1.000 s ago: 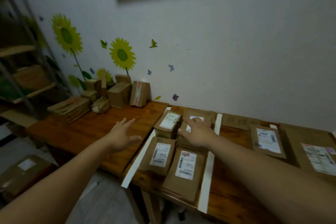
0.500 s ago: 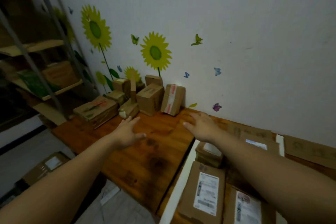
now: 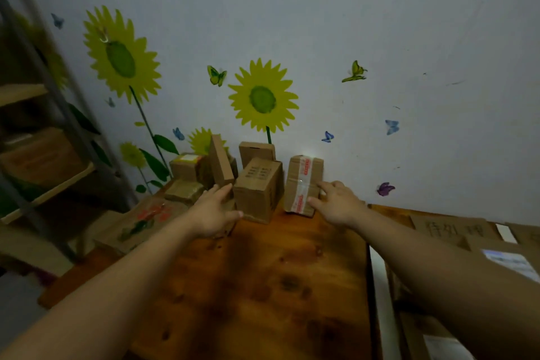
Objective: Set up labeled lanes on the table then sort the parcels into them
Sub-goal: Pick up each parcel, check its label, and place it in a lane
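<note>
Parcels (image 3: 187,166) were bunched at the far end of the wooden table (image 3: 263,286), hard against the sunflower wall (image 3: 409,38). Down the right side ran a white lane strip (image 3: 380,286), and beyond it lay a cardboard label (image 3: 450,228) with handwriting on it. Over at the left edge lay a flat printed parcel (image 3: 146,219). Centre stage, a plain carton (image 3: 258,190) stood upright, and a taped box (image 3: 304,184) stood just beside it on the right. A thin box (image 3: 220,161) leaned behind them.

And in came both hands! The left grip (image 3: 210,213) was open, fingers straight, reaching in beside the carton's left face, though contact could not be told. The right grip (image 3: 336,204) was open too, fingers spread and touching the taped box's right side.
</note>
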Demonstrator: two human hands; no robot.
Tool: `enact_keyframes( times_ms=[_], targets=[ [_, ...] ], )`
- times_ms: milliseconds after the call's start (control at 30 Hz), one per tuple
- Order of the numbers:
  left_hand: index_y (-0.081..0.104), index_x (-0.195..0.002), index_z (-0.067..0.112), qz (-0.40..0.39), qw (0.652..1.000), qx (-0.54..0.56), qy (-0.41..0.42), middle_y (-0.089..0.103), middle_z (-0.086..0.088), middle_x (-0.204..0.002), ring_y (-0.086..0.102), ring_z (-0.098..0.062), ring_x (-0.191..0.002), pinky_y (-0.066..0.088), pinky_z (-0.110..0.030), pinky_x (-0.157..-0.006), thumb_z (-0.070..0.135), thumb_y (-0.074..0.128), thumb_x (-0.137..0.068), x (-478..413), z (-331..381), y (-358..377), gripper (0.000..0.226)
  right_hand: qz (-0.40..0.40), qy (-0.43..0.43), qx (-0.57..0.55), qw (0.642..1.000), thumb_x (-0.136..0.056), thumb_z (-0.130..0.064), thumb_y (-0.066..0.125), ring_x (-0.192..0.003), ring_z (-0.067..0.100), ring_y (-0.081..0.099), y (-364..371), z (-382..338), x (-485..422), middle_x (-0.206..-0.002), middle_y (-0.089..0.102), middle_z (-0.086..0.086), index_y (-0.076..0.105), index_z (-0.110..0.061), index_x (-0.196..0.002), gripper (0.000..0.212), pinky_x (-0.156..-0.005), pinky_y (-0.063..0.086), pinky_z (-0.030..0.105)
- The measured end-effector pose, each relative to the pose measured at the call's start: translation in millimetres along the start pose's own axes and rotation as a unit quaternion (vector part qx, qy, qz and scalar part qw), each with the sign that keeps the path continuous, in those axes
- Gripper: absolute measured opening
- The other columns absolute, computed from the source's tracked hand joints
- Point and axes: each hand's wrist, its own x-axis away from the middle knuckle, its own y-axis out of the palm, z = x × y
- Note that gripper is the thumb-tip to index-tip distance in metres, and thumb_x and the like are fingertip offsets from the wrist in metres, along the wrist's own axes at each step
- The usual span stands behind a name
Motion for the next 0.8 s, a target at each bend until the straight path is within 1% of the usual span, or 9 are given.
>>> enact_keyframes(
  times_ms=[100,200,233,333,400,500,600,700,800],
  targets=[
    [0.009,-0.151,0.028,-0.03,0.999,0.005,0.019,0.0,-0.005,-0.16,0.0,-0.026,-0.147,0.01,-0.043,-0.119,0.049,0.06,-0.086,-26,-19,-20,0.085,0.001,0.036,0.004,0.999,-0.095,-0.054,0.043,-0.132,0.03,0.038,6,-20,-14,-0.146,0.034,0.013,0.027,-0.026,-0.149,0.063,-0.108,0.033,0.04],
    [0.012,-0.151,0.025,-0.033,0.997,0.022,0.059,0.006,-0.005,-0.159,0.003,-0.027,-0.146,0.01,-0.042,-0.119,0.043,0.059,-0.089,-54,-21,-37,0.079,0.014,0.047,0.008,0.999,-0.096,-0.05,0.045,-0.132,0.031,0.037,2,-32,-29,-0.145,0.036,0.016,0.027,-0.024,-0.149,0.062,-0.108,0.032,0.039],
    [0.014,-0.151,0.024,-0.032,0.996,0.034,0.075,0.011,-0.004,-0.159,0.007,-0.027,-0.146,0.012,-0.04,-0.118,0.04,0.059,-0.09,-63,-18,-40,0.077,0.018,0.052,0.013,0.998,-0.096,-0.049,0.045,-0.132,0.031,0.037,0,-33,-35,-0.145,0.036,0.015,0.027,-0.023,-0.149,0.061,-0.108,0.032,0.038],
    [0.021,-0.149,0.022,-0.057,0.99,0.071,0.11,0.028,-0.004,-0.152,0.031,-0.023,-0.137,0.027,-0.033,-0.11,0.031,0.061,-0.09,-90,-4,-35,0.073,0.028,0.07,0.011,0.997,-0.096,-0.049,0.045,-0.132,0.031,0.038,-1,-31,-56,-0.146,0.035,0.014,0.028,-0.022,-0.149,0.061,-0.108,0.033,0.04],
    [0.022,-0.149,0.023,-0.077,0.987,0.074,0.123,0.031,-0.005,-0.15,0.038,-0.021,-0.131,0.034,-0.032,-0.105,0.033,0.064,-0.088,-115,7,-27,0.075,0.03,0.085,-0.003,0.996,-0.095,-0.05,0.046,-0.133,0.031,0.038,-2,-23,-77,-0.147,0.034,0.014,0.028,-0.022,-0.149,0.063,-0.108,0.033,0.041],
    [0.02,-0.15,0.021,-0.089,0.986,0.055,0.133,0.023,-0.004,-0.153,0.038,-0.019,-0.128,0.036,-0.03,-0.104,0.036,0.064,-0.087,-158,29,-15,0.078,0.035,0.092,-0.025,0.995,-0.095,-0.048,0.047,-0.134,0.032,0.037,-7,-8,-115,-0.148,0.032,0.014,0.027,-0.02,-0.149,0.064,-0.109,0.031,0.04],
    [0.023,-0.149,0.018,-0.075,0.986,0.013,0.147,0.026,-0.009,-0.153,0.027,-0.026,-0.139,0.025,-0.032,-0.113,0.041,0.061,-0.088,-207,55,-2,0.076,0.032,0.096,-0.04,0.994,-0.095,-0.047,0.048,-0.133,0.032,0.037,-7,9,-160,-0.148,0.032,0.014,0.026,-0.02,-0.149,0.064,-0.108,0.031,0.039],
    [0.023,-0.15,0.018,-0.094,0.984,0.084,0.128,0.025,-0.007,-0.155,0.031,-0.024,-0.139,0.03,-0.027,-0.105,0.032,0.057,-0.093,-249,77,17,0.067,0.02,0.111,-0.055,0.992,-0.093,-0.05,0.048,-0.132,0.033,0.038,1,23,-202,-0.149,0.031,0.014,0.018,-0.023,-0.152,0.071,-0.108,0.033,0.043],
    [0.017,-0.151,0.018,-0.108,0.978,0.121,0.128,0.022,-0.008,-0.156,0.028,-0.025,-0.14,0.028,-0.03,-0.11,0.026,0.05,-0.097,-288,92,44,0.064,-0.01,0.128,-0.079,0.989,-0.091,-0.048,0.053,-0.13,0.034,0.039,17,39,-239,-0.146,0.031,0.014,0.006,-0.029,-0.153,0.08,-0.106,0.037,0.044]
  ],
)
